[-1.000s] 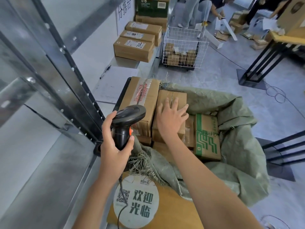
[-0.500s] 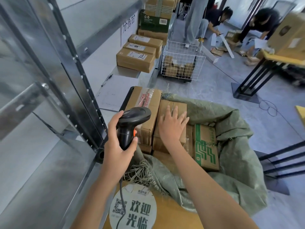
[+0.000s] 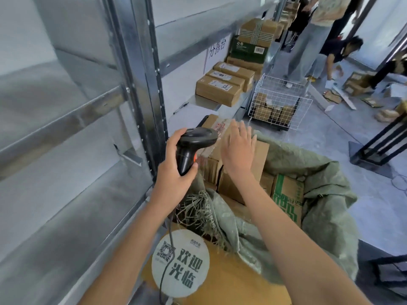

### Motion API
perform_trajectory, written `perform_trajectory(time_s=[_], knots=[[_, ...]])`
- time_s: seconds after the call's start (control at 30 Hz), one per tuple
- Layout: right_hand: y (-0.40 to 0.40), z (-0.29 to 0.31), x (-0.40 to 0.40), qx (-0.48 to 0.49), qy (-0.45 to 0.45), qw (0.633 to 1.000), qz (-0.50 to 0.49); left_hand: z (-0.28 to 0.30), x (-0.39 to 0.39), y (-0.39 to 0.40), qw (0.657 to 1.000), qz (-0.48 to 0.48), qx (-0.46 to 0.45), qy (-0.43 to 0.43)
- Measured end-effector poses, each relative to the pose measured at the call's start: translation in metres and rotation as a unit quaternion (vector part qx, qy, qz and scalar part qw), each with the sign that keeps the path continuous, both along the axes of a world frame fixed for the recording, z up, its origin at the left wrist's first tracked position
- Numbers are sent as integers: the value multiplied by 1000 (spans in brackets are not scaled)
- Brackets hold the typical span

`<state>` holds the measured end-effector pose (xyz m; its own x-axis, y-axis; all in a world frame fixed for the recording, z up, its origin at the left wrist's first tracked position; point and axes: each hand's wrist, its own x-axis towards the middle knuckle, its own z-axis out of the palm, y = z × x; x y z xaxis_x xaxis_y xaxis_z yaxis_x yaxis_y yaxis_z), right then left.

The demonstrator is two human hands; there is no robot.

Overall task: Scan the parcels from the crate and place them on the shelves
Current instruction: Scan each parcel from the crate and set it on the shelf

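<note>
A round sign (image 3: 180, 263) reading 欢迎光临 (QR code beside it) lies near the sack (image 3: 326, 208) holding the parcels (image 3: 259, 155). Left hand (image 3: 174, 175) grips the scanner (image 3: 193, 144); right hand (image 3: 239, 148), fingers spread, has lifted off the parcels

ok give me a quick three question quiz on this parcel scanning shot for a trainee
1. True or false: the left hand grips the barcode scanner.
2. The right hand is: A) lifting a parcel clear, B) open with straight fingers above the brown parcel, C) resting on the shelf.
3. Fill in: the parcels sit inside a green woven ____.

Key: 1 true; 2 B; 3 sack.
</note>
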<state>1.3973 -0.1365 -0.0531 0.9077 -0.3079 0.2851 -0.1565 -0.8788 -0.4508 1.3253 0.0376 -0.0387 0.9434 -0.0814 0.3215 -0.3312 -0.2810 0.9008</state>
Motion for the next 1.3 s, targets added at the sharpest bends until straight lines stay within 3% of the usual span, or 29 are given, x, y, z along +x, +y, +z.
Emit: perform_trajectory(time_s=[0.17, 0.37, 0.63, 0.77, 1.03, 1.3], knots=[[47, 21, -37, -7, -39, 989, 144, 1, -73, 27, 991, 132, -11, -6], [125, 27, -110, 22, -29, 946, 321, 6, -185, 66, 960, 279, -29, -14], [236, 28, -225, 29, -4, 862, 506, 25, -318, 123, 902, 428, -28, -46], [279, 33, -279, 85, 5, 804, 588, 33, -377, 144, 875, 481, -11, -58], [354, 62, -387, 157, -30, 744, 649, 51, -485, 192, 829, 554, 4, -78], [434, 134, -441, 188, -151, 698, 675, 76, -548, 249, 811, 573, 23, -113]])
